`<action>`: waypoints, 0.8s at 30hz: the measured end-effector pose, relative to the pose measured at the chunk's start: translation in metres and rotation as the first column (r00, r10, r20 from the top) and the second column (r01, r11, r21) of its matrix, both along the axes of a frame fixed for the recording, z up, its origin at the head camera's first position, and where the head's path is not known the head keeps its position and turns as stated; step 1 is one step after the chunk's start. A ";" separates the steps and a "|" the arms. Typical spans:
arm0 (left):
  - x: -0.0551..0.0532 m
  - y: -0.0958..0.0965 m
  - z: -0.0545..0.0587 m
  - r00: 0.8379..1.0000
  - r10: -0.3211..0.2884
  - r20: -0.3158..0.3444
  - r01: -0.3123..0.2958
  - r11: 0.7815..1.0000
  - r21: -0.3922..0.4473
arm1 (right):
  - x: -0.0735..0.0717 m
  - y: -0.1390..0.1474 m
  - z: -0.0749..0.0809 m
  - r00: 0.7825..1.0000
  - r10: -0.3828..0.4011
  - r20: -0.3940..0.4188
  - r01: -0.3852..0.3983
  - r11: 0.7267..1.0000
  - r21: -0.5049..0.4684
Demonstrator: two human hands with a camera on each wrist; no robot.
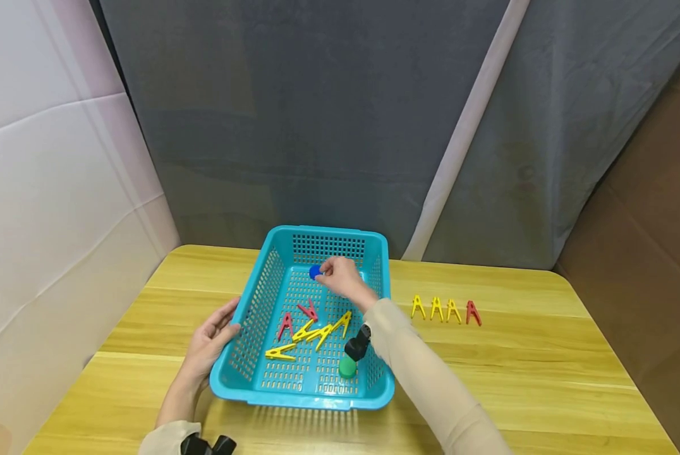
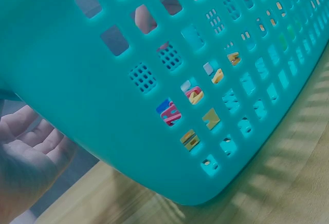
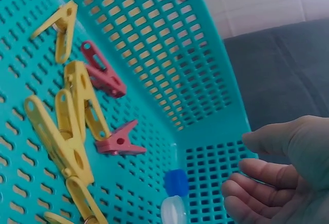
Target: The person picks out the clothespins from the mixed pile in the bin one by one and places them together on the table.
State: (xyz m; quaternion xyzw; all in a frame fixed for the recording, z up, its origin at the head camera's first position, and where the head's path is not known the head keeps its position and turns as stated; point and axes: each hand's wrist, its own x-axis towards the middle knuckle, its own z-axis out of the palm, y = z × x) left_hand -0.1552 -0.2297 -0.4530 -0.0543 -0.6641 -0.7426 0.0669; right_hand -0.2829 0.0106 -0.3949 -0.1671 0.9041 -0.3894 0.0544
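Head: left hand (image 1: 209, 341) grips basket rim (image 1: 301, 400), right hand (image 1: 344, 277) within.

We see the right hand (image 3: 295, 183) at the right edge, its thumb apart from the bent fingers, and nothing is between them. Behind the fingers stands the end wall of a turquoise basket (image 3: 211, 121) with many small holes. Near the corner of the basket we find a blue cap (image 3: 176, 183), and just beside it a whitish cap (image 3: 173, 211), cut by the lower edge. On the floor we count four yellow clothes pegs (image 3: 76, 82), one of them partly outside the view, and two red clothes pegs (image 3: 121, 142). Beyond the basket we notice a pale cloth (image 3: 262, 3) above a dark cloth (image 3: 282, 70).
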 end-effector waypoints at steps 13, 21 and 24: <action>0.000 0.000 0.000 1.000 0.009 0.000 -0.009 1.000 -0.015 | -0.007 -0.018 -0.014 0.993 0.085 0.081 -0.091 0.993 0.078; 0.000 0.001 0.001 1.000 0.016 0.012 -0.015 1.000 -0.026 | -0.011 -0.023 -0.026 0.970 0.218 0.107 -0.229 0.967 0.107; 0.000 0.001 0.001 1.000 0.011 0.011 -0.011 1.000 -0.024 | -0.011 -0.025 -0.029 0.962 0.240 0.130 -0.256 0.959 0.122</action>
